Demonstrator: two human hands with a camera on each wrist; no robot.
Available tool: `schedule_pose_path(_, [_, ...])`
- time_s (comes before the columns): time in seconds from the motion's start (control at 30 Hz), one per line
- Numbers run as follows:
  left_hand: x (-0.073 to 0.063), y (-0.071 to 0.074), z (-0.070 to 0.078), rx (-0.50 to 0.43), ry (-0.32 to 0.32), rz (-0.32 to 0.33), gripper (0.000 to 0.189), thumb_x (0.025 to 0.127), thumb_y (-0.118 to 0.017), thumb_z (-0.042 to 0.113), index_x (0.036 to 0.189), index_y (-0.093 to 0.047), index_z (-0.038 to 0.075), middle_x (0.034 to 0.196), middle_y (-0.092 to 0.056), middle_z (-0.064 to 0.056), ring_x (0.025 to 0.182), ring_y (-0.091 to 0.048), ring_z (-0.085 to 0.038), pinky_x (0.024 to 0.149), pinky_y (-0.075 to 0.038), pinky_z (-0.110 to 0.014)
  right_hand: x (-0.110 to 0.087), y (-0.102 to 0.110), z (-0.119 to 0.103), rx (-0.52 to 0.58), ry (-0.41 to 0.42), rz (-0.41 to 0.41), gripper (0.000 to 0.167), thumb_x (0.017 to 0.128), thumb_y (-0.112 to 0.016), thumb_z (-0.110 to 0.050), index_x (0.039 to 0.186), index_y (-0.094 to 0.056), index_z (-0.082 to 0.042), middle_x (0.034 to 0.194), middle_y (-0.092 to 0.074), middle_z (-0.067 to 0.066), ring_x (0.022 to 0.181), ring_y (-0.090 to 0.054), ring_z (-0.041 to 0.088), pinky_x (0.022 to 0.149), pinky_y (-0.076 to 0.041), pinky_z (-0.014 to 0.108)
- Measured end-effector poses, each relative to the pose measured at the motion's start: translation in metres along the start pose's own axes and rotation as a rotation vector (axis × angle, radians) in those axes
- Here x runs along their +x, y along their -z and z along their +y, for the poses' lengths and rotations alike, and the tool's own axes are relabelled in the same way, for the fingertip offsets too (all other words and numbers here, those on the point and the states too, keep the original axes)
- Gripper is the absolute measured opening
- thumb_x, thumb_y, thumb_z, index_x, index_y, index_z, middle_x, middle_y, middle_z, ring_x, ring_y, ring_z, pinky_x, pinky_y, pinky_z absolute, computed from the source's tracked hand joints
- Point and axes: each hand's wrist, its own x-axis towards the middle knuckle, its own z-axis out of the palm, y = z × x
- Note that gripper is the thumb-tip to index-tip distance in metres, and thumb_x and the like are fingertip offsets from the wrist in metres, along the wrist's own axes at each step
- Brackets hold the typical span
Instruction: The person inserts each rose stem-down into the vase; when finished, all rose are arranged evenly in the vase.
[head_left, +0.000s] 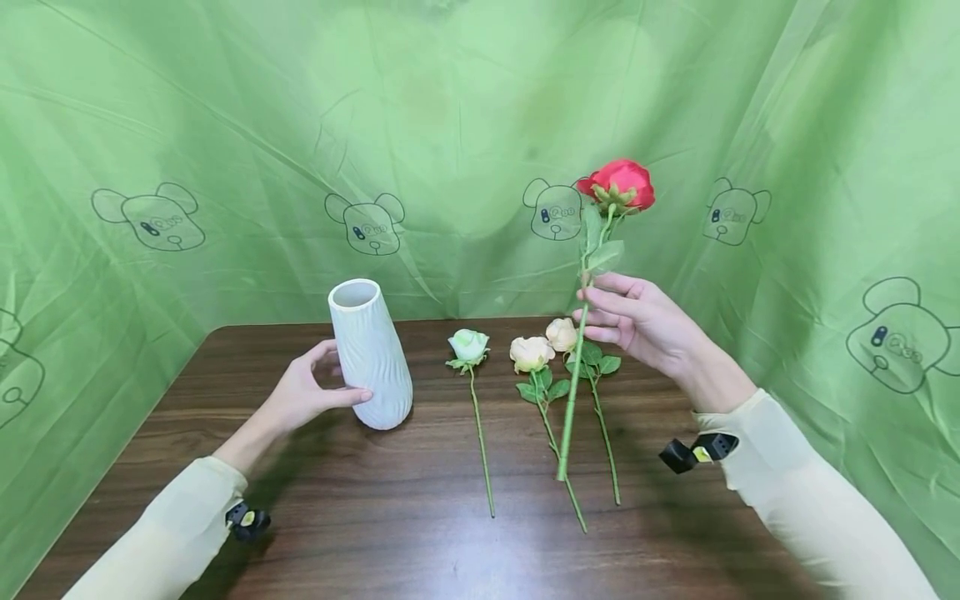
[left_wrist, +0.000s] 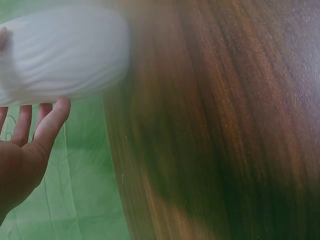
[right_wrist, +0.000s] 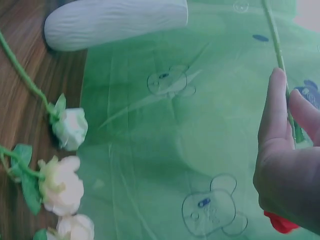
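A white ribbed vase (head_left: 375, 358) stands on the table at the left, its round mouth facing up. My left hand (head_left: 318, 387) holds it around the side, thumb across the front and fingers behind. Up at the right, my right hand (head_left: 637, 321) pinches the green stem of a red rose (head_left: 626, 183) between thumb and fingertips. The rose is upright with a slight tilt, its bloom above the hand and its stem end hanging lower, in front of the lying flowers. In the right wrist view only a bit of the red bloom (right_wrist: 281, 223) shows below the hand.
On the dark wooden table (head_left: 420, 550) lie a pale green-white rose (head_left: 469, 346) and two cream roses, one nearer (head_left: 531, 354) and one behind it (head_left: 561, 334), stems pointing toward me. A green curtain (head_left: 450, 167) with bear-face drawings hangs behind the table and at its sides.
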Motion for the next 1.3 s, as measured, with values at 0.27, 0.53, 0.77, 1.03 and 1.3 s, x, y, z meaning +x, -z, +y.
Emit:
schedule_pose_path(0.27, [-0.001,-0.001,0.001,-0.026,-0.002,-0.002,0.072,0.076,-0.093,0.018,0.137,-0.055,0.011,0.123,-0.065,-0.010,0.110,-0.064,-0.028,0.089,-0.055,-0.042,0.008,-0.027,-0.003,0.026,0.011,-0.027,0.014,0.103,-0.056,0.000,0.103,-0.070,0.000,0.103,-0.074,0.013,0.087,-0.075,0.023,0.081,-0.059,0.034])
schedule_pose_path(0.53, [-0.001,-0.001,0.001,-0.023,0.002,-0.001,0.071,0.076,-0.092,0.019,0.136,-0.055,0.012,0.123,-0.066,-0.010,0.110,-0.063,-0.027,0.090,-0.054,-0.043,0.011,-0.056,-0.011,0.000,0.045,-0.041,0.012,0.102,-0.061,-0.005,0.102,-0.072,0.001,0.103,-0.074,0.015,0.098,-0.074,0.026,0.089,-0.056,0.039])
schedule_pose_path(0.77, [-0.001,-0.002,0.003,-0.033,0.007,-0.005,0.072,0.076,-0.092,0.018,0.137,-0.055,0.011,0.123,-0.066,-0.011,0.112,-0.063,-0.032,0.088,-0.055,-0.040,0.019,-0.069,-0.015,-0.045,0.102,-0.091,0.012,0.102,-0.061,-0.005,0.104,-0.073,-0.002,0.116,-0.072,0.016,0.112,-0.069,0.030,0.095,-0.053,0.046])
schedule_pose_path(1.03, [0.000,-0.003,0.003,-0.021,0.001,-0.010,0.075,0.076,-0.092,0.018,0.140,-0.053,0.010,0.123,-0.067,-0.011,0.112,-0.063,-0.032,0.095,-0.051,-0.054,0.034,-0.079,-0.019,-0.065,0.101,-0.083,0.008,0.101,-0.062,-0.006,0.099,-0.069,-0.001,0.124,-0.068,0.016,0.122,-0.062,0.034,0.100,-0.049,0.048])
schedule_pose_path(1.3, [-0.002,0.000,0.002,0.006,0.019,0.007,0.073,0.075,-0.093,0.022,0.137,-0.056,0.014,0.121,-0.067,-0.008,0.111,-0.063,-0.031,0.094,-0.051,-0.052,0.055,-0.094,-0.023,-0.120,0.085,-0.023,0.007,0.099,-0.062,-0.001,0.096,-0.069,0.001,0.121,-0.065,0.016,0.120,-0.063,0.036,0.099,-0.050,0.045])
